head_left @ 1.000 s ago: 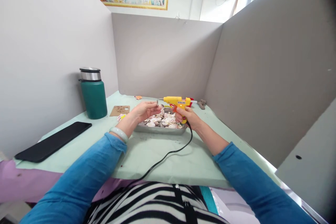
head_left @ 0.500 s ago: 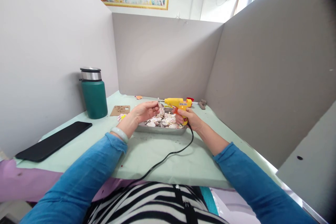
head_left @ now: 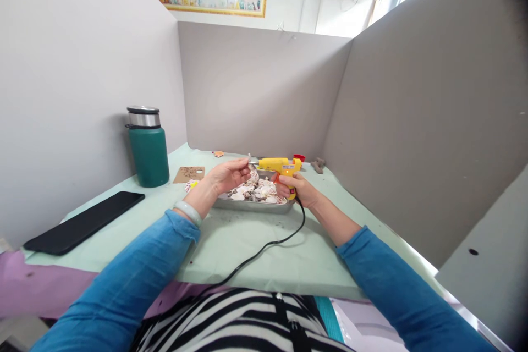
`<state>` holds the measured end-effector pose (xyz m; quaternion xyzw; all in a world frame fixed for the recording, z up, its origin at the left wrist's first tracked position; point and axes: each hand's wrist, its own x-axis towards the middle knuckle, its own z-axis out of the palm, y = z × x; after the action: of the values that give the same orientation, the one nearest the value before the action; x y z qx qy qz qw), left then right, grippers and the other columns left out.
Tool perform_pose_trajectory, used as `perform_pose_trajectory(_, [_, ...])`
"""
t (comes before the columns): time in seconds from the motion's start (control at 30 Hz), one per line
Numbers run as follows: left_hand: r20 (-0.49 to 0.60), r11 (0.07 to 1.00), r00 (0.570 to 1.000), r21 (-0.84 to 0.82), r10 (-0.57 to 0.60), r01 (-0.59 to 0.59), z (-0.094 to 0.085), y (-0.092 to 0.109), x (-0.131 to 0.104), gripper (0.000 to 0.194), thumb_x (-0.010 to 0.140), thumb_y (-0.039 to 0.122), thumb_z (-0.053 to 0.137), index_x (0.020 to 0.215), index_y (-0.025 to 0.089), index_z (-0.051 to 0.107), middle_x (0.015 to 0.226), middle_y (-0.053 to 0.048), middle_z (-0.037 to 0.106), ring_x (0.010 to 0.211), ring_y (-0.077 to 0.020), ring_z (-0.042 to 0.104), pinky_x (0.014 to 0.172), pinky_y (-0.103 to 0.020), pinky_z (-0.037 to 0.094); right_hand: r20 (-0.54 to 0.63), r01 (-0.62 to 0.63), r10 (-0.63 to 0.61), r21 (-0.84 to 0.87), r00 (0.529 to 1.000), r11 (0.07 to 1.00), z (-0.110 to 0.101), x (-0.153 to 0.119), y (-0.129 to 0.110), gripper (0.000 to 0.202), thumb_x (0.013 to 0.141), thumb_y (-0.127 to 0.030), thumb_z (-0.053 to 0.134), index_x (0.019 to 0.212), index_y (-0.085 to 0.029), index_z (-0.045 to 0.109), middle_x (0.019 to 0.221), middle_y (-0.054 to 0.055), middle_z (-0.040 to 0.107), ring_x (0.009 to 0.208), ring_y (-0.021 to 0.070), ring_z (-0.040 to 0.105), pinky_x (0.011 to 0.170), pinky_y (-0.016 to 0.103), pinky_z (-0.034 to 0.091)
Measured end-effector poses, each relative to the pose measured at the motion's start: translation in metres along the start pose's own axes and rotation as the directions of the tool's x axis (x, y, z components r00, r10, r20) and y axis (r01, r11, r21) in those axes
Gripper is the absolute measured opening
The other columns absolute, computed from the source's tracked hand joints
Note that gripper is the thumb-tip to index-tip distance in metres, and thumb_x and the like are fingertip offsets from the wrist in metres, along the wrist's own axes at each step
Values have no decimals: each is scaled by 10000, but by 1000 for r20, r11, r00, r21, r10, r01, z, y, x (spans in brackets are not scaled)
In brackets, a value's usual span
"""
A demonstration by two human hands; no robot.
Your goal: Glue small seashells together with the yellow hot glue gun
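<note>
My right hand (head_left: 300,188) is wrapped round the handle of a yellow glue gun (head_left: 274,164), with its metal nozzle pointing left. Just at that nozzle, my left hand (head_left: 230,175) pinches a small speckled shell piece (head_left: 254,172), partly hidden by the fingers. Beneath both hands lies a metal tray (head_left: 256,207) that holds many white and brownish shells (head_left: 264,191). A black cord (head_left: 264,246) runs from the gun's handle down toward my body.
At the left stand a green bottle (head_left: 148,155) and a flat black object (head_left: 88,221). Beside the tray are a brown card (head_left: 185,174) and a yellow-and-white item (head_left: 192,184). Behind it lie an orange piece (head_left: 218,153), a red item (head_left: 298,158) and a brown object (head_left: 318,165).
The glue gun has tipped slightly, its nozzle a little lower and closer to the fingers of my left hand. My left hand has barely moved.
</note>
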<state>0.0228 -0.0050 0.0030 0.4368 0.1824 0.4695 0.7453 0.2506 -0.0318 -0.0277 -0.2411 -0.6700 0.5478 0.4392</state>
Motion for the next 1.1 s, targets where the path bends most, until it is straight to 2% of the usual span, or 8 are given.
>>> perform_pose_trajectory(0.63, [32,996,996,46,-78,76,3,-5,-4,41,747,76,612,722,109,614,623,-28,595,590,-99,565,608,-230,469,-28,32,-31,54,999,998,2,2,1,249,766,-376,601,870,-150,592,451,-76,370,405,70,327,448,228,320])
perform_pose_trajectory(1.1, [14,1000,1000,-14,-1,1,2,-4,-1,62,730,77,639,705,117,599,566,6,554,524,-81,525,567,-221,469,43,13,-16,74,999,997,-2,2,3,226,794,-338,596,880,-129,605,451,-66,393,411,72,350,447,231,309])
